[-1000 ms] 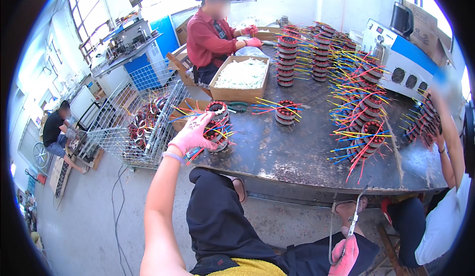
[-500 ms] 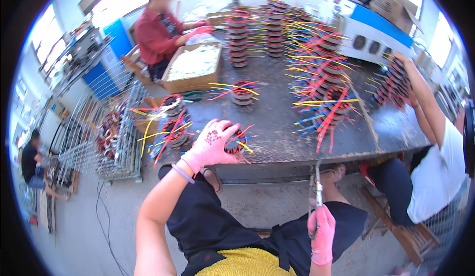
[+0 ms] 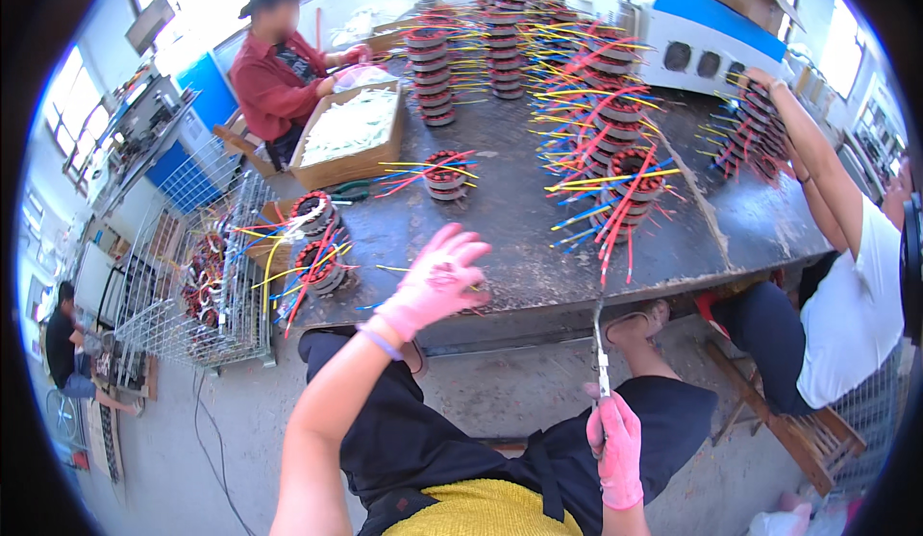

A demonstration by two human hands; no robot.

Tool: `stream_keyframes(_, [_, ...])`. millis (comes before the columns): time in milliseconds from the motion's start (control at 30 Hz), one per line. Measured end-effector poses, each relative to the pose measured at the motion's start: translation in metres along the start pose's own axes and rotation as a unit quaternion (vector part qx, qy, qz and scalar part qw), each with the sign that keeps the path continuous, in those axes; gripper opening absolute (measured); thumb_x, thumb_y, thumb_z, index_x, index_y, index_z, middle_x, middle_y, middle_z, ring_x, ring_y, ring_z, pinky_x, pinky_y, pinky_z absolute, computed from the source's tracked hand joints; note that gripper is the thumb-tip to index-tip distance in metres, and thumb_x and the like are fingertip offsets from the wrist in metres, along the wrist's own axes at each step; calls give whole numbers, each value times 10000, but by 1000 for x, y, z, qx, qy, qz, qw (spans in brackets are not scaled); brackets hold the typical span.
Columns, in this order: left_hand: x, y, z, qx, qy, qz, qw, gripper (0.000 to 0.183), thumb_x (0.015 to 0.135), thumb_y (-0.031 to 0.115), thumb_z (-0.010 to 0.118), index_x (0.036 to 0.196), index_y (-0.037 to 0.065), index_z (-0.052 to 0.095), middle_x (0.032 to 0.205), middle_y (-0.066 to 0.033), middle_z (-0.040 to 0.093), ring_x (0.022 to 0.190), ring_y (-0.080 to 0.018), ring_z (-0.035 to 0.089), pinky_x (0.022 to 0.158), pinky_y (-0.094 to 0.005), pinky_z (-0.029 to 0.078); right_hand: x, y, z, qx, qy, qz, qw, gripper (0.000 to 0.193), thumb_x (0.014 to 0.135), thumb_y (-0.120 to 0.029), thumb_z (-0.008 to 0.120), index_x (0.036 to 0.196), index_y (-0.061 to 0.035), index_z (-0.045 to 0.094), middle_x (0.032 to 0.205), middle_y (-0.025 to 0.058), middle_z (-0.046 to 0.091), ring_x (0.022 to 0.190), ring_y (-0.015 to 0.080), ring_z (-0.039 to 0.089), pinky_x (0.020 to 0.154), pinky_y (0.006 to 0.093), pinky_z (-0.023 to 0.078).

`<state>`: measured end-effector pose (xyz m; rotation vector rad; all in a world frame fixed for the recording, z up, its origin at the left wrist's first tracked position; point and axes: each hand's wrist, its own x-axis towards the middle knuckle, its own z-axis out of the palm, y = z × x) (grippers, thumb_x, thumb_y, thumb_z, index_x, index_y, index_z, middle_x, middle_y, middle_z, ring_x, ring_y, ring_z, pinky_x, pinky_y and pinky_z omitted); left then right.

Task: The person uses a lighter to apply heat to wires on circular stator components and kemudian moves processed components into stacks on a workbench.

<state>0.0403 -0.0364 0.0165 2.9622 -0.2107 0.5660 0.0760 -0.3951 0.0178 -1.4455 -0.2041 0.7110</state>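
Observation:
My left hand (image 3: 437, 286), in a pink glove, is raised above the front edge of the table with its fingers spread. A few coloured wire ends show around it; whatever lies behind the palm is hidden. To its left, stators with red, yellow and blue leads stand close together, the nearer stator (image 3: 319, 265) beside the farther one (image 3: 315, 211). Another stator (image 3: 445, 178) sits beyond my fingers. Low in front of the table, my right hand (image 3: 617, 449), also gloved, is closed around a slender metal tool (image 3: 603, 368) with a bent tip pointing up toward the table edge.
Tall stacks of wired stators (image 3: 615, 132) fill the middle and back of the dark table (image 3: 519, 257). A cardboard box (image 3: 348, 137) stands near a person in red (image 3: 274, 74). At right, a person in white (image 3: 851, 315) handles more stators (image 3: 755, 132). A wire cage (image 3: 192, 286) is at left.
My left hand has come off the stator it was around, and its fingers have spread. My right hand still holds the tool. The view has shifted slightly.

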Motion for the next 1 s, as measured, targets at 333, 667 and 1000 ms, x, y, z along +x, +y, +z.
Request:
stream_keyframes(333, [12, -9, 88, 1, 59, -15, 998, 281, 828, 158, 598, 1091, 62, 578, 1235, -154, 565, 1353, -401, 409, 1082, -449, 408, 0, 22, -17, -120, 8, -76, 990, 347, 1023, -368, 501, 863, -63, 548, 587, 20, 426, 517, 171, 419, 518, 328, 348])
stream_keyframes(667, [-8, -7, 82, 7, 247, -33, 968, 437, 751, 234, 767, 1124, 67, 614, 1299, -131, 514, 1317, -365, 433, 1146, -521, 341, 18, 29, -18, 19, -33, -2, 999, 340, 1048, -325, 471, 1086, -10, 595, 568, -23, 368, 416, 88, 332, 369, 241, 266])
stream_keyframes(1000, [-25, -4, 45, -34, 189, -78, 978, 655, 692, 442, 798, 1186, 75, 577, 1333, -162, 509, 1268, -380, 462, 1154, -508, 301, 8, 17, 14, -9, -12, 5, 1000, 403, 1037, -375, 487, 744, -102, 446, 532, -8, 363, 399, 105, 339, 359, 251, 253])
